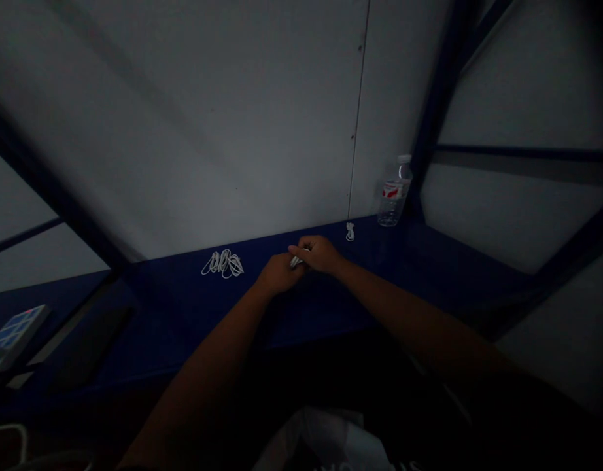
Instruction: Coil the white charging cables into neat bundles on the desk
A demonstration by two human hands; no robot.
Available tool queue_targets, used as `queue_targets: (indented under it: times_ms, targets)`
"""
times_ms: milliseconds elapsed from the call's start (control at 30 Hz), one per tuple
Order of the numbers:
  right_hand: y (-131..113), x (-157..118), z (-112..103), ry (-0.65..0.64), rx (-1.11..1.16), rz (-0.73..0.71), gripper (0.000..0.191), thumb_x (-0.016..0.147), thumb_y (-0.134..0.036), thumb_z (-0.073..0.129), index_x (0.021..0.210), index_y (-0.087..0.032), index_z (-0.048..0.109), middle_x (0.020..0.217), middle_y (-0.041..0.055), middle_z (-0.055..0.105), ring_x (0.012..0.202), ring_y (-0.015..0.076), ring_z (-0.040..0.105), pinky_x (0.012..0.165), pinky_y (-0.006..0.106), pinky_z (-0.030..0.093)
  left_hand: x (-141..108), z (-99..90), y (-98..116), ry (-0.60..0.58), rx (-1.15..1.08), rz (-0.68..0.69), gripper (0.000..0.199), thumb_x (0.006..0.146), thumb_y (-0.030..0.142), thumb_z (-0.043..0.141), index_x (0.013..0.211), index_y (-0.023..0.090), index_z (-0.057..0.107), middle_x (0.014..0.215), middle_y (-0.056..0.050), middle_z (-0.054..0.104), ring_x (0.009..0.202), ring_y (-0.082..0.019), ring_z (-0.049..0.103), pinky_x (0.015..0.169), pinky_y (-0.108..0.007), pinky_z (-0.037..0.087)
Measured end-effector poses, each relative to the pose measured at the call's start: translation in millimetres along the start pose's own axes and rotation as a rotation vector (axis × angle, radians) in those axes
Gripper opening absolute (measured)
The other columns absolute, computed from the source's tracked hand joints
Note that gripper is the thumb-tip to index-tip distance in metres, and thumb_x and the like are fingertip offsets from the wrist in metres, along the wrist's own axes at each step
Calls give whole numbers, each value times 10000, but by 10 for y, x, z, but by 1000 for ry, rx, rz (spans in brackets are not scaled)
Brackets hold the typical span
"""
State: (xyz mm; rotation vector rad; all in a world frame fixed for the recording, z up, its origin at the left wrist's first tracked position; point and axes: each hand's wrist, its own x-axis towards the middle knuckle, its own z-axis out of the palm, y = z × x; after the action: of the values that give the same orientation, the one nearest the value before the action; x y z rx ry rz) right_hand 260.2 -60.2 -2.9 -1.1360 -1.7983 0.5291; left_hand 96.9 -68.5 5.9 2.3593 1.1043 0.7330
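Close together over the blue shelf (326, 301), my left hand (280, 271) and my right hand (320, 254) both grip a small bundled white cable (296, 261). Fingers of both hands are closed round it, so most of the bundle is hidden. Left of my hands, several coiled white cables (223, 263) lie in a loose group on the shelf. Another small white cable bundle (350, 231) rests to the right, near the wall.
A clear plastic bottle (394, 196) with a red and white label stands upright at the back right. Blue metal posts (51, 190) frame both sides. A dark flat object (93, 347) and a blue-and-white box (17, 333) lie at the left. Behind is a grey wall (208, 118).
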Motion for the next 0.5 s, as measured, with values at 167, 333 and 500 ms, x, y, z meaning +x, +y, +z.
queue_targets:
  times_ms: [167,333,500]
  targets:
    - [46,16,-27,2,224,110,449,766,-609,634,643,-191,525,533,-15,550,448,108,478,443,227,325,-33,-18,3,-4,-29,80,421,891,480,537,1155,174,653,908,-89,686,746,-204,589,732,-290,428]
    - [86,18,-46,-17,251,111,455,780,-617,628,664,-191,517,497,-28,538,375,94,458,384,207,295,-24,-33,-7,-102,-170,81,494,975,502,344,1099,145,662,1007,-80,688,878,-198,598,834,-300,439]
    - [233,110,-298,-102,205,77,457,852,-627,533,800,-181,619,636,15,629,494,129,579,480,235,447,-9,-79,-117,-56,-39,13,483,972,510,342,1031,143,650,917,-66,663,821,-194,578,787,-310,437]
